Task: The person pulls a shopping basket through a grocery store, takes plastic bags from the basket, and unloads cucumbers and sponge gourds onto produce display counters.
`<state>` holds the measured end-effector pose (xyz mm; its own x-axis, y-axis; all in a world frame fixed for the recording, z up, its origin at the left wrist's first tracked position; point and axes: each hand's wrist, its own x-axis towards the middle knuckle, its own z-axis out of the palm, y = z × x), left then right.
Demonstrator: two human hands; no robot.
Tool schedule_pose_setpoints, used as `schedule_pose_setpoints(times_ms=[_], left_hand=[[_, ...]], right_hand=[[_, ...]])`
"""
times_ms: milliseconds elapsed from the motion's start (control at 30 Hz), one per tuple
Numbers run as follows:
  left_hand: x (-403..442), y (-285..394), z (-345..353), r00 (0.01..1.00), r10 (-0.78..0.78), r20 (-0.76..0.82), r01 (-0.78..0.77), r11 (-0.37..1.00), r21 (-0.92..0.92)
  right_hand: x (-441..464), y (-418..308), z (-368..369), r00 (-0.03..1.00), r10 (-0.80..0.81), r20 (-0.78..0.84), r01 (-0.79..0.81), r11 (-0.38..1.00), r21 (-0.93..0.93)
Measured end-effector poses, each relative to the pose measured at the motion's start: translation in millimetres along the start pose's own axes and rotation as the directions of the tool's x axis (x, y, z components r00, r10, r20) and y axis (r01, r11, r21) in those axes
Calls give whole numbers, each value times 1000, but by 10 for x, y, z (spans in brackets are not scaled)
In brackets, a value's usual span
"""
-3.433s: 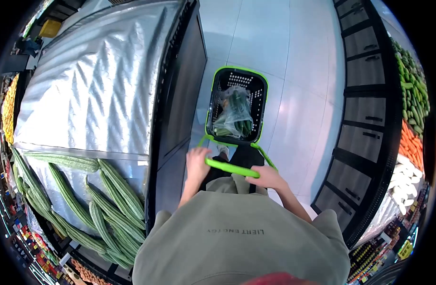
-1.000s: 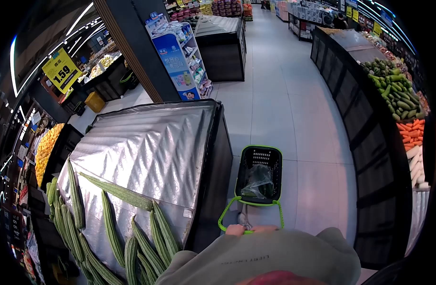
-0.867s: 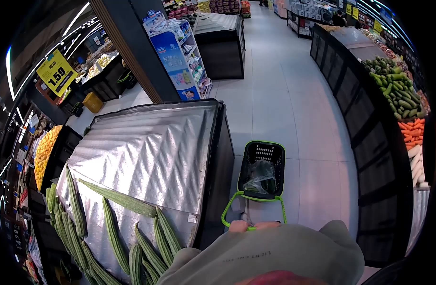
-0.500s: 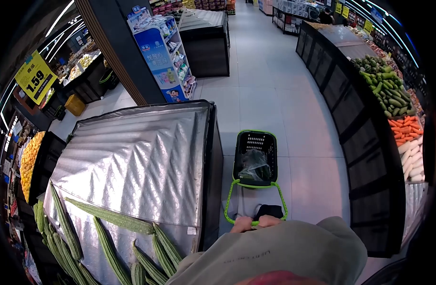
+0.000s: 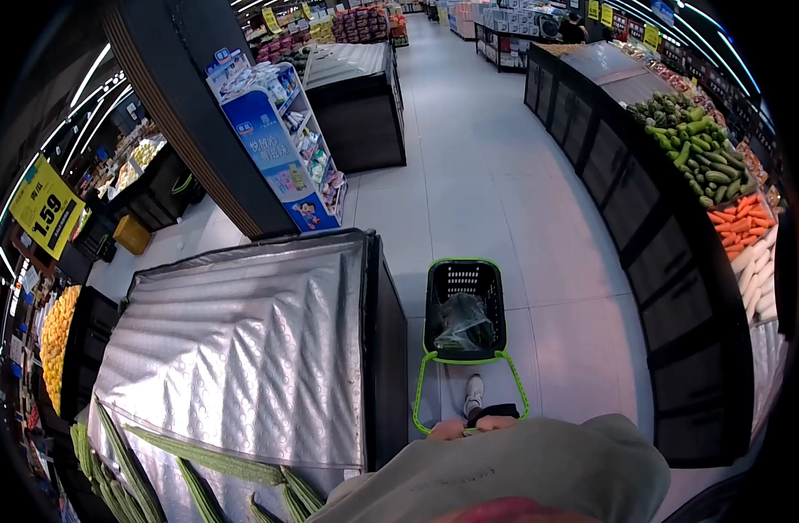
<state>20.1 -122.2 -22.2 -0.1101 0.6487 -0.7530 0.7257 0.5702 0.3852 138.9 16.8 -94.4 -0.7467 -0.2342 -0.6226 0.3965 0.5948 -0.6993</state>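
The left hand and right hand are gripping the green handle side by side; the black basket is sitting ahead of them, low over pale floor, holding a clear bag. Long green gourds are lying on a silver-lined stand leftward, while carrots are brightening the display opposite

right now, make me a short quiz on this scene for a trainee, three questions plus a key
1. What do the left hand and the right hand hold?
2. True or false: the plastic bag lies inside the basket.
3. Fill in: on the right, the ____ lie between the green vegetables and the white root vegetables.

Key: 1. The green handle. 2. True. 3. Carrots.
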Motion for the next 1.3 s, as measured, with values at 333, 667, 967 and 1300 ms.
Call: schedule_pose_setpoints(times_ms=[333,667,967,1300], left_hand=[[750,-301,-410,989,99,113,-85,989,-118],[1106,255,-1455,984,107,140,-106,994,-8],[1713,336,-1783,994,46,103,-34,994,-107],[2480,6,-2260,958,280,56,-276,959,-71]], right_hand=[[-379,51,-790,799,-462,-385,595,697,400],[970,1740,-1201,750,-643,-156,661,738,139],[760,1506,-2079,990,-111,86,102,990,101],[352,1179,-3269,996,-73,41,52,923,381]])
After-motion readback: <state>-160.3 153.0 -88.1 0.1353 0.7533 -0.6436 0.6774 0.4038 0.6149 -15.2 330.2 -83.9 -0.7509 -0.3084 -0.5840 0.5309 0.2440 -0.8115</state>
